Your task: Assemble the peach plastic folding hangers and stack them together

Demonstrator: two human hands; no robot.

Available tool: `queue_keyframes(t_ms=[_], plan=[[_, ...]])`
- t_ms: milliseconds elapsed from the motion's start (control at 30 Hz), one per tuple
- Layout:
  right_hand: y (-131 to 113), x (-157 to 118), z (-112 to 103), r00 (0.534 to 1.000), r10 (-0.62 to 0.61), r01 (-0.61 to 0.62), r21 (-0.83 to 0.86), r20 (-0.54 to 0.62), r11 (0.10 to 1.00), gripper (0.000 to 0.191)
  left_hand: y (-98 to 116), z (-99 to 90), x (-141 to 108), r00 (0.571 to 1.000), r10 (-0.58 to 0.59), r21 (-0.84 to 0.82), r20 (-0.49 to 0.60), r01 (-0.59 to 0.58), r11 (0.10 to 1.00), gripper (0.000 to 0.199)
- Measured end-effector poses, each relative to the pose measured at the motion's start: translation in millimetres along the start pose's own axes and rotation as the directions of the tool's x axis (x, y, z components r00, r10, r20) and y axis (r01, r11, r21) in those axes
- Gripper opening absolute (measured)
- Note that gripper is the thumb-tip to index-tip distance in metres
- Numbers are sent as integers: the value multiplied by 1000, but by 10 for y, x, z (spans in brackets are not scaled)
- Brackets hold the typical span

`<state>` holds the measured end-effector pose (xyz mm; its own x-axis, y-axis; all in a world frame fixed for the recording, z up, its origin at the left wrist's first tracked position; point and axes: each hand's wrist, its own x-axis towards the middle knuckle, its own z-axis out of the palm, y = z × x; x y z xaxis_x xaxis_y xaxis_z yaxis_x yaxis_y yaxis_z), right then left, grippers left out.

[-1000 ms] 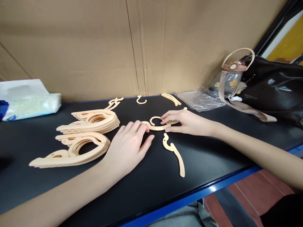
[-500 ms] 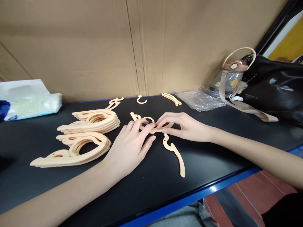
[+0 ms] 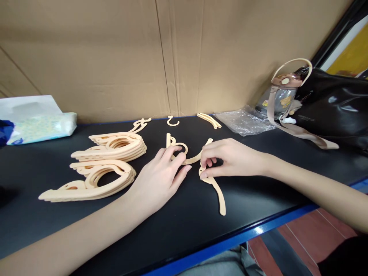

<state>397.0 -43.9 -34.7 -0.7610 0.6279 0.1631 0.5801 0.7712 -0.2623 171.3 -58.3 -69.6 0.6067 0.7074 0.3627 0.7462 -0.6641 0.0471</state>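
My left hand [image 3: 165, 172] has its fingertips on a partly joined beige plastic folding hanger [image 3: 192, 160] lying on the dark table; its fingers hide part of the ring. The hanger's curved arm extends rightward, its tip near my right hand. My right hand [image 3: 225, 159] pinches the upper end of a loose hanger arm [image 3: 219, 195] between thumb and fingers. That arm's lower end curves toward the table's front. Left of my hands lie two stacks of folded beige hangers, a rear stack [image 3: 130, 148] and a nearer stack [image 3: 97, 193].
Along the back lie small hanger parts [image 3: 140, 124], a hook [image 3: 173, 122] and curved strips [image 3: 209, 120]. A clear plastic bag [image 3: 244, 120], a strapped bottle [image 3: 283, 96] and a black bag [image 3: 330, 103] stand right. A tissue pack [image 3: 43, 128] lies left, before a cardboard wall [image 3: 115, 57].
My right hand has left the joined hanger and moved toward me onto the loose arm. The hanger under my left hand has turned slightly, its right arm now showing.
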Motion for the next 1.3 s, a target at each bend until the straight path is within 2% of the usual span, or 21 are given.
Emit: queue_keyframes(t_ms=[100, 267, 333, 467, 533, 600, 733, 800, 1033, 1167, 1300], plan=[[-79, -24, -19, 997, 26, -23, -44, 72, 999, 31, 2, -14, -2, 1000, -30, -6, -1, 30, 1000, 22], [-41, -76, -142, 984, 67, -58, -60, 167, 997, 6, 8, -42, 6, 990, -144, -35, -1, 143, 989, 21], [20, -92, -195, 978, 90, -80, -60, 189, 995, 6, 6, -47, 9, 985, -170, -72, 3, 170, 983, 21], [171, -97, -244, 978, 141, -130, -85, 151, 988, 4, -13, -37, 7, 984, -178, -137, 22, 179, 974, 10], [243, -90, -250, 980, 157, -146, -101, 120, 984, 3, -26, -30, 5, 983, -180, -151, 28, 182, 972, 11], [305, -85, -256, 979, 177, -165, -113, 100, 980, 1, -41, -25, 3, 989, -145, -172, 28, 148, 974, 19], [385, -92, -274, 974, 197, -188, -87, 110, 978, 4, -67, -28, 1, 998, 20, -227, 53, -7, 974, 45], [404, -98, -283, 974, 202, -196, -67, 100, 978, 5, -69, -34, 1, 996, 65, -237, 57, -50, 970, 52], [423, -84, -274, 974, 225, -222, -74, 29, 972, 5, -37, -26, 14, 997, 28, -147, 75, -16, 989, 28], [402, -54, -239, 977, 213, -214, -89, -16, 973, 13, -34, -12, 20, 999, 20, -99, 32, -16, 995, 24], [369, -24, -167, 983, 182, -183, -34, -23, 983, 27, -38, 7, 7, 1000, 3, -125, 27, 0, 992, 27]])
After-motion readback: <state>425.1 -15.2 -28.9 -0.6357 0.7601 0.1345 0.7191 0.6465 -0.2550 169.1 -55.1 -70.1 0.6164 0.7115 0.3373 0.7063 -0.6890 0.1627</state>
